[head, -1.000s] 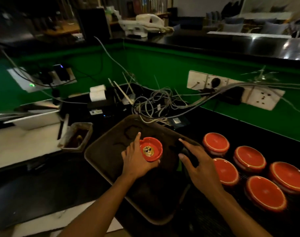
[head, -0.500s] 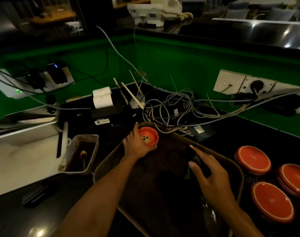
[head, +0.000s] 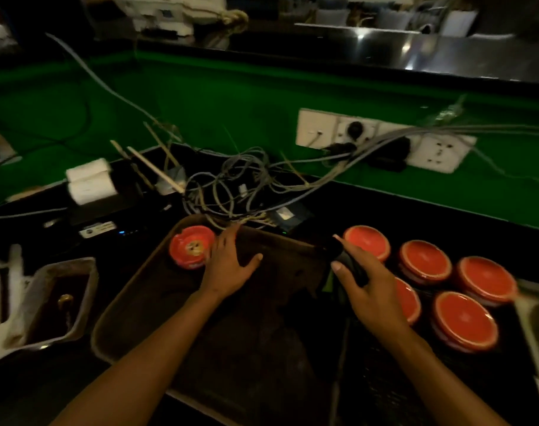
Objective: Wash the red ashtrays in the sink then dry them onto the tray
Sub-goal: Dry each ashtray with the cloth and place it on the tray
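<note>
A dim bar counter seen from above, with a person's two bare forearms reaching in from the bottom edge. Six red ashtrays are in view. One, the upright ashtray (head: 192, 246), sits right way up in the far left corner of a single dark brown tray (head: 129, 305), with a pale mark in its bowl. The other five, the upturned ashtrays (head: 465, 319), lie bottom up in a cluster on the black counter to the right of the tray; one of them is partly hidden behind the right hand. The left hand (head: 231, 265) hovers flat over the tray just beside the upright ashtray, fingers spread and relaxed, gripping nothing; whether it touches the ashtray is unclear. The right hand (head: 365, 285) has its fingers curled round a dark object (head: 349, 265) at the tray's right edge, too dark to identify.
</note>
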